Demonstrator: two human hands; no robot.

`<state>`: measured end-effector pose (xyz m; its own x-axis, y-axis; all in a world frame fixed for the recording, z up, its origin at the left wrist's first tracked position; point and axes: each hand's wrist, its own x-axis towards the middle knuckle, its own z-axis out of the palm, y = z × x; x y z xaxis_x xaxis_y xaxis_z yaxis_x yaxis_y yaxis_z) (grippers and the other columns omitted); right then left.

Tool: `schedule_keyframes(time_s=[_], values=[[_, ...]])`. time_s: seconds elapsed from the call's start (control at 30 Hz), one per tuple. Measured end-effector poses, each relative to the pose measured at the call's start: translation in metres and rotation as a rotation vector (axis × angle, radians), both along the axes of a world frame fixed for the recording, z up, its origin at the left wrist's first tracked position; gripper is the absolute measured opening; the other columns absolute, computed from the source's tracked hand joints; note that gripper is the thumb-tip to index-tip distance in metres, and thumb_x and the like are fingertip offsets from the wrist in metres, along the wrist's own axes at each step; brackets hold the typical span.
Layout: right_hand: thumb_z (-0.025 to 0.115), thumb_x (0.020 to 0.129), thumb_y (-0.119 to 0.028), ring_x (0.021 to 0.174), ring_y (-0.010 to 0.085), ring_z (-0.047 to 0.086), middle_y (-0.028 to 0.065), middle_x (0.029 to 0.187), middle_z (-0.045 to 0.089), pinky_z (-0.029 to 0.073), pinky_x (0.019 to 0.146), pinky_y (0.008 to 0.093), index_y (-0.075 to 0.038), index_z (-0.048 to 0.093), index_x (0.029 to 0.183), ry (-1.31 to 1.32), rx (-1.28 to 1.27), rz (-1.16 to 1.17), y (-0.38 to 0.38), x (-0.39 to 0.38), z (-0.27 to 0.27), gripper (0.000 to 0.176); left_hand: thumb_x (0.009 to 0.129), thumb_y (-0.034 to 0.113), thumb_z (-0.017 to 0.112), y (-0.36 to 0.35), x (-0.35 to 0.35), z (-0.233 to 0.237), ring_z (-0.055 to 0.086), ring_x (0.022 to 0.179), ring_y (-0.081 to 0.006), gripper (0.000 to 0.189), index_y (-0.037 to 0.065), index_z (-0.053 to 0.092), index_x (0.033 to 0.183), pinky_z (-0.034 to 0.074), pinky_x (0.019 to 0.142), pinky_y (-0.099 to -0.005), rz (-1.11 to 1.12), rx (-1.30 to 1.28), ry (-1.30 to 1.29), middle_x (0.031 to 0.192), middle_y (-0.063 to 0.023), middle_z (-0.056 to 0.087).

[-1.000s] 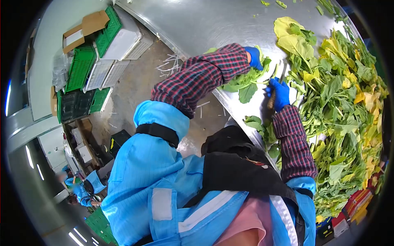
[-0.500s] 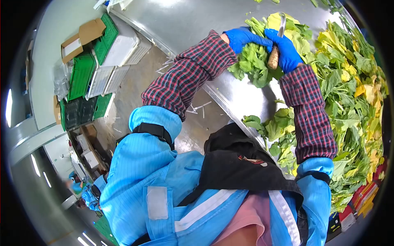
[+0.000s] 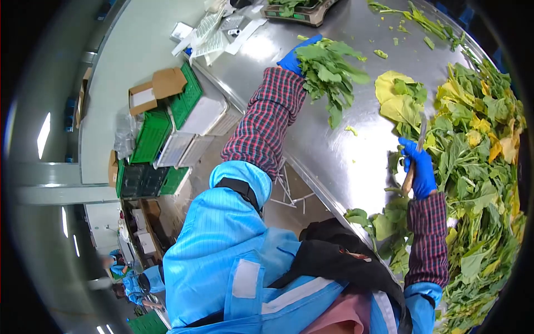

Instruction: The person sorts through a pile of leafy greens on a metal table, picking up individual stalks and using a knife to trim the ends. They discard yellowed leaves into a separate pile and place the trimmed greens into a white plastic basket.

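Note:
My left hand (image 3: 297,59), in a blue glove, is closed round the stem end of a bunch of leafy greens (image 3: 329,72). The leaves hang over the metal table toward the right. My right hand (image 3: 421,168), also gloved in blue, grips a knife (image 3: 409,179) by its wooden handle, with the blade pointing up and away from me. Just beyond the blade lie large yellow leaves (image 3: 401,106). Close by on the right is a long heap of green and yellowing leaves (image 3: 464,183).
A scale (image 3: 311,15) with greens on it stands at the far side of the metal table (image 3: 320,145). Papers and packaging (image 3: 214,36) lie at the table's left corner. Stacked crates (image 3: 150,136) and an open cardboard box (image 3: 167,82) stand left. Co-workers (image 3: 133,284) are at lower left.
My hands have moved apart. The left has carried the bunch of greens away to the left, while the right has drawn back toward me with the knife. The view has turned toward the scale.

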<state>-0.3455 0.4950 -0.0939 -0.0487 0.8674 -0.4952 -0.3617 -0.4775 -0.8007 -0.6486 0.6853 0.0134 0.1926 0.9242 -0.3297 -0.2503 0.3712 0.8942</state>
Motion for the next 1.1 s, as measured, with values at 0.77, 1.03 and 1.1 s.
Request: schedule_keyframes(time_s=[0.77,1.03,1.1], values=[[0.064,0.079,-0.022,0.047,0.0077,0.047,-0.0012,0.057,0.052,0.037,0.044,0.021,-0.004,0.061,0.087,0.084,0.108,0.097,0.012,-0.077,0.067,0.02,0.087,0.024,0.052,0.03,0.051,-0.08,0.061,0.078,-0.022,0.029,0.007,0.052,0.112,0.054,0.067,-0.0339,-0.11,0.271,-0.481,0.095,-0.0099,0.06],[0.068,0.074,-0.015,0.051,0.0052,0.046,-0.0001,0.067,0.054,0.038,0.046,0.0196,-0.001,0.052,0.119,-0.104,0.036,0.264,-0.046,-0.043,0.041,0.05,0.082,0.022,0.059,0.021,0.016,-0.056,0.061,0.077,-0.0213,0.035,0.009,0.052,0.113,0.054,0.066,-0.0341,-0.018,0.251,-0.154,0.092,-0.0081,0.06],[0.07,0.073,-0.017,0.061,0.0082,0.045,0.0019,0.078,0.053,0.042,0.058,0.0251,-0.006,0.031,0.137,-0.278,0.271,0.103,-0.072,-0.045,-0.005,0.075,0.081,0.022,0.061,0.022,0.021,-0.04,0.061,0.077,-0.0211,0.036,0.009,0.052,0.114,0.054,0.065,-0.0341,-0.125,0.141,0.017,0.091,-0.0077,0.059]])
